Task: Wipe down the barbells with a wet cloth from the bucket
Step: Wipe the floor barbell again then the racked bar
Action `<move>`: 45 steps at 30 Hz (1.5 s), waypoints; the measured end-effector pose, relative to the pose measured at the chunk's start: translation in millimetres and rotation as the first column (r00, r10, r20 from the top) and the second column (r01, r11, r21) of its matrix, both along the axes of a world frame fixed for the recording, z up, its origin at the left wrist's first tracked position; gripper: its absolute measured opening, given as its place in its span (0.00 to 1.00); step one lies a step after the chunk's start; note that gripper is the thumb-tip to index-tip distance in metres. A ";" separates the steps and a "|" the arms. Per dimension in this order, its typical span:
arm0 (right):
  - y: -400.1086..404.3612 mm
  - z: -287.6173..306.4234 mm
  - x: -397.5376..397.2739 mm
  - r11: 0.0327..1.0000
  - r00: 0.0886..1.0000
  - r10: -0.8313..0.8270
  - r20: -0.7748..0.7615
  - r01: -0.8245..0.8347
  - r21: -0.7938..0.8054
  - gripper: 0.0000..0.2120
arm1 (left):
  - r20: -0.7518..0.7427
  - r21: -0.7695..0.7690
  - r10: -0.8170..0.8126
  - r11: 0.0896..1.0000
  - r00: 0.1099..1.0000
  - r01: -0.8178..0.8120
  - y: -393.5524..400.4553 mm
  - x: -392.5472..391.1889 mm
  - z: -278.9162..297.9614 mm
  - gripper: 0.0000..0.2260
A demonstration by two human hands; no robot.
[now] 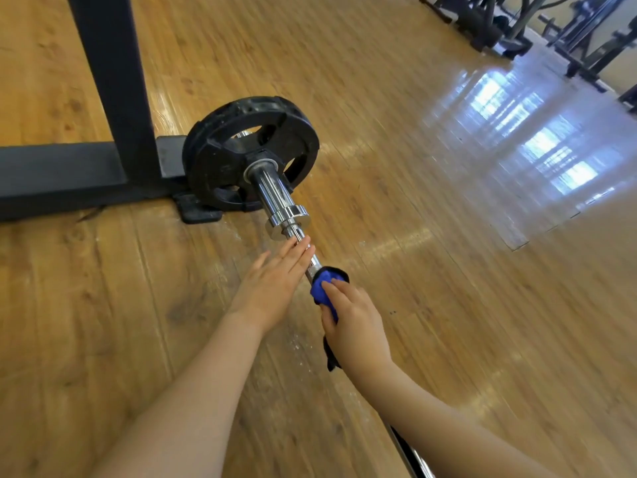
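Blue cloth (pixel 325 293) on barbell (pixel 275 193) in right hand (pixel 355 326) grip, flat-fingered left hand (pixel 272 284) just beside.

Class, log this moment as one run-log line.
right hand: grips blue cloth around barbell shaft | left hand: flat on shaft

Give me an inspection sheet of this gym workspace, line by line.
Surface: glossy wooden plank floor, window glare at right.
Job's things: chrome steel barbell carrying a black round weight plate; blue cloth wrapped round the shaft. Bucket: nothing seen.
Clutter: nothing seen.
Grippers: left hand flat, fingers straight on the bar; right hand grips the cloth.
Cables: nothing seen.
Surroundings: black metal rack frame at left; dark gym machines far right.
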State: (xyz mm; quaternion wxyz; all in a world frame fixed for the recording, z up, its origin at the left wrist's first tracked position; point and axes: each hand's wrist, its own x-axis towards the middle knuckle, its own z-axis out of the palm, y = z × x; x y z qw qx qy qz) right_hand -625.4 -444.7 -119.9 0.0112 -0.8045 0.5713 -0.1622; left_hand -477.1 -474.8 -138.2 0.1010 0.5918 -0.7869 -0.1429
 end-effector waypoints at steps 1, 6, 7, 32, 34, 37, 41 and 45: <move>6.2 -2.0 -4.5 1.000 1.000 0.001 -0.017 -0.001 -0.013 0.18 | -0.006 0.000 0.001 1.000 1.000 -0.001 -0.4 0.3 0.6 0.37; -11.4 4.3 14.6 0.992 0.994 -0.100 -0.034 0.102 0.078 0.11 | -0.027 -0.015 0.012 1.000 1.000 -0.012 -1.4 -3.5 3.9 0.34; -22.2 4.2 23.2 0.989 0.993 -0.111 -0.039 0.115 0.095 0.13 | -0.038 -0.023 0.022 0.999 0.999 -0.023 -2.4 -4.5 4.6 0.33; -6.0 10.2 -32.4 0.926 0.846 0.363 -0.391 -0.375 0.048 0.25 | -0.090 0.028 0.018 0.999 0.996 -0.016 -7.3 5.9 11.9 0.36; -28.4 19.9 -34.2 0.825 0.736 0.539 -0.410 -0.559 0.082 0.18 | -0.107 0.024 0.020 1.000 0.994 -0.018 -8.4 5.1 11.8 0.35; -61.0 27.1 -26.5 0.688 0.590 0.705 -0.393 -0.703 0.180 0.17 | -0.128 0.001 0.032 0.999 0.991 -0.032 -8.9 6.1 11.4 0.34; -53.8 21.8 -35.4 0.691 0.637 0.720 -0.276 -0.696 0.197 0.13 | -0.125 -0.001 0.027 1.000 0.992 -0.027 -8.9 7.2 10.2 0.34; -44.2 27.5 -44.8 0.649 0.624 0.761 -0.179 -0.729 0.216 0.21 | -0.138 0.007 0.030 1.000 0.990 -0.029 -7.8 6.6 6.1 0.36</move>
